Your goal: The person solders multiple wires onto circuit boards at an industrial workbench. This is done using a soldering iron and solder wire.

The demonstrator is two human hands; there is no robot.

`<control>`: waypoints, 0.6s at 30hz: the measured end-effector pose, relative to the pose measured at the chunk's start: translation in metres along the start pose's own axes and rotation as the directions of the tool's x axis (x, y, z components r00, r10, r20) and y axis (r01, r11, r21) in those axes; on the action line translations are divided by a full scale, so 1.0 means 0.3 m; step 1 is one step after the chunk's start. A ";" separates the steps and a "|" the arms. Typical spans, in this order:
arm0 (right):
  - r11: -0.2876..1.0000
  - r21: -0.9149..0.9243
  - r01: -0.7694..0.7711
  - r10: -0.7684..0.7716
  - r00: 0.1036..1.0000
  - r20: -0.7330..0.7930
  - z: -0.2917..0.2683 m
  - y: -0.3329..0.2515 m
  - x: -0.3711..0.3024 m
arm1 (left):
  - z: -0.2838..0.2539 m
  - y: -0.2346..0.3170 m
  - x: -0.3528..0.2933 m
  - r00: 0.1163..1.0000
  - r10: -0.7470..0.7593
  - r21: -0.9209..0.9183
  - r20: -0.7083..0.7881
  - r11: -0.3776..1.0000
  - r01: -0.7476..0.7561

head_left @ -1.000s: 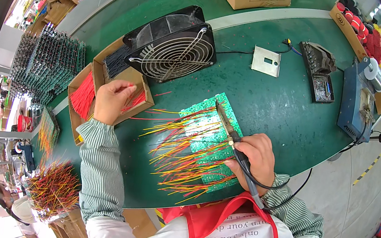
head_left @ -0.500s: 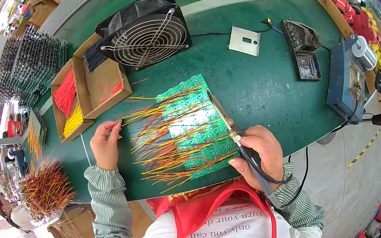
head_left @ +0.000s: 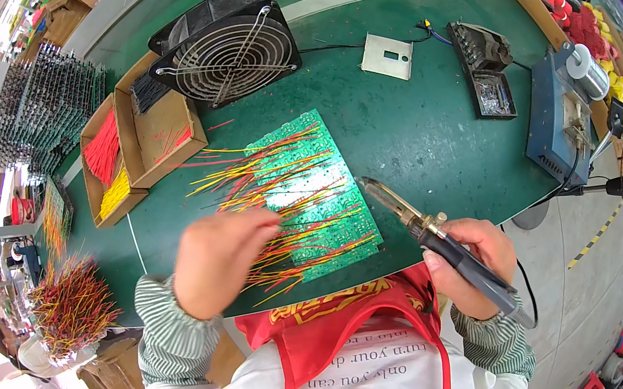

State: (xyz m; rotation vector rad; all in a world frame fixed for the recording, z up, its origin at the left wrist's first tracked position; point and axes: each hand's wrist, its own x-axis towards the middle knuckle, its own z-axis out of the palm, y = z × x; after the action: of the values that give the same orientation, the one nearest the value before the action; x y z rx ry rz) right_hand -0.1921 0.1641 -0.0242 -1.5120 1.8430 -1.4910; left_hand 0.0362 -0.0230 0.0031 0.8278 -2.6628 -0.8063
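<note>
My right hand (head_left: 475, 267) grips a soldering iron (head_left: 491, 288) with a dark handle and brass fittings. Its tip points up and left, just off the right edge of a green circuit board (head_left: 332, 164). Rows of red, yellow and dark wires (head_left: 229, 170) lie across that board and stick out past its left side. Over the lower wires is my left hand (head_left: 222, 255), thumb and fingertips pinched together. Whatever sits in the pinch is too small to make out. The hand hides part of the wires beneath it.
At the left, cardboard trays (head_left: 192, 147) hold red, yellow and black wires, beside a black fan (head_left: 240, 53). A blue machine (head_left: 551, 133) with a solder spool and a black box (head_left: 495, 97) stand right. Wired boards (head_left: 77, 305) pile up at lower left.
My left hand has moved right, from beside the wire ends to over the lower wires. My right hand has drawn the iron right and down, its tip now off the board.
</note>
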 end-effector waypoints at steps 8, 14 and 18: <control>0.970 0.129 -0.204 0.191 0.976 0.105 -0.038 -0.021 0.007 | 0.127 0.033 0.059 0.982 0.052 -0.010 0.179 0.999 -0.051; 0.965 0.118 -0.234 0.215 0.964 0.154 -0.011 0.008 0.024 | 0.166 0.031 0.061 0.985 -0.001 -0.060 0.172 0.998 0.012; 0.962 0.130 -0.242 0.217 0.959 0.181 0.001 0.013 0.038 | 0.179 0.030 0.058 0.990 -0.026 -0.072 0.137 0.997 0.036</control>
State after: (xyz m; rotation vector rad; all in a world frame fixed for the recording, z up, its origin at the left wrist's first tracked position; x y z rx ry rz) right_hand -0.1982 0.1535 -0.0238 -1.2617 1.7031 -1.3218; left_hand -0.0020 -0.0037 -0.0348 0.8259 -2.7239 -0.9973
